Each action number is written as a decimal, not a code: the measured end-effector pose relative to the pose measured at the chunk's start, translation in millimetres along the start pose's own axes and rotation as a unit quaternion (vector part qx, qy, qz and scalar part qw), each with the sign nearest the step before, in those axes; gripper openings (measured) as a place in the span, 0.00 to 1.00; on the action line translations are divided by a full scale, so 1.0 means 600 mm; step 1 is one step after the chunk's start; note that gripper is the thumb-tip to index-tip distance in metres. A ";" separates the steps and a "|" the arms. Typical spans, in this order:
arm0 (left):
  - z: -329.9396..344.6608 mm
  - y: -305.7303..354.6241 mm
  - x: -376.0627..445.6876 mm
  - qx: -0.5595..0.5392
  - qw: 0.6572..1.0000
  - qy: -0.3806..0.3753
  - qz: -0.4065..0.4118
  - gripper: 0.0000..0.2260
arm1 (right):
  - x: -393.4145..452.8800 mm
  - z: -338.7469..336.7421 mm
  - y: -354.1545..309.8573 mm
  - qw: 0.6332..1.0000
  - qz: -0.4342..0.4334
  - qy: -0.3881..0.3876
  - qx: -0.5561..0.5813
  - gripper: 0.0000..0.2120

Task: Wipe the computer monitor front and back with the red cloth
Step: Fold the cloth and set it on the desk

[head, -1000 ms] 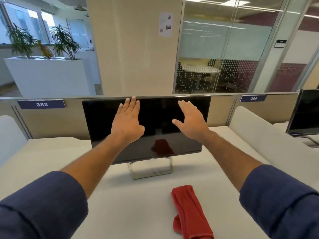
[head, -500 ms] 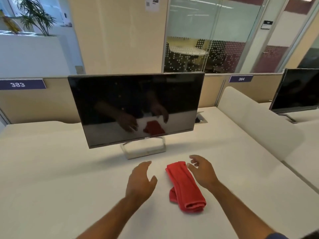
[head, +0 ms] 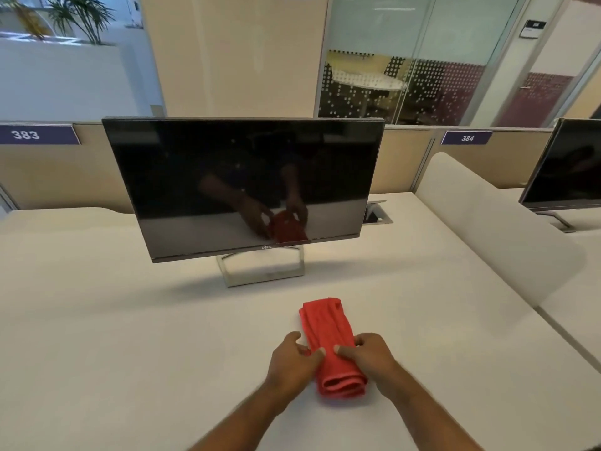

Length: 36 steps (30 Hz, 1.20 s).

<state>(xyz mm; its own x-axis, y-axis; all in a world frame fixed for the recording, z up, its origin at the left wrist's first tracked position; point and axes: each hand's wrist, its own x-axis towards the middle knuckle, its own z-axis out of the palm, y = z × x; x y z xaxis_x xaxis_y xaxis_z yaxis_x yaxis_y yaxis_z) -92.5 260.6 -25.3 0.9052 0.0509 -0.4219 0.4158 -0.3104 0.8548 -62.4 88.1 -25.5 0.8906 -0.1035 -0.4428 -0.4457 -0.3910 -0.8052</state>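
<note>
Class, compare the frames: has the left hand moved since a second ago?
Yes. The left hand has dropped from the monitor screen down to the desk, now holding the red cloth.

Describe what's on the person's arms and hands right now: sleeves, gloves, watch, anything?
Both forearms are bare in the head view. The left hand and right hand wear no gloves, rings or watch. A sliver of dark sleeve shows at the bottom right corner.

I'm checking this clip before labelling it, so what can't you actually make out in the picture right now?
All in the head view:
- Back of the monitor: faces away, hidden by its own screen.
- Second monitor: cut off by the right edge.
- Underside of the red cloth: against the desk.
- Fingertips of the left hand and right hand: partly tucked behind the cloth.
- Wall sign: too small to read.
</note>
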 end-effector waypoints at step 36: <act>-0.051 0.152 0.014 -0.049 0.978 0.158 0.128 0.04 | 0.062 -0.080 -0.175 0.941 -0.313 -0.131 -0.004 0.20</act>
<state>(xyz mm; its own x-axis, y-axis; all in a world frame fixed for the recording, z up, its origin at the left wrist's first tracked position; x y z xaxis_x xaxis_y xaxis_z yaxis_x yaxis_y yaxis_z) -44.1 261.7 58.5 0.9560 0.2795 -0.0889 0.1646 -0.2605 0.9513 21.8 81.5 61.9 0.9251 0.3782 0.0336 0.1595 -0.3067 -0.9384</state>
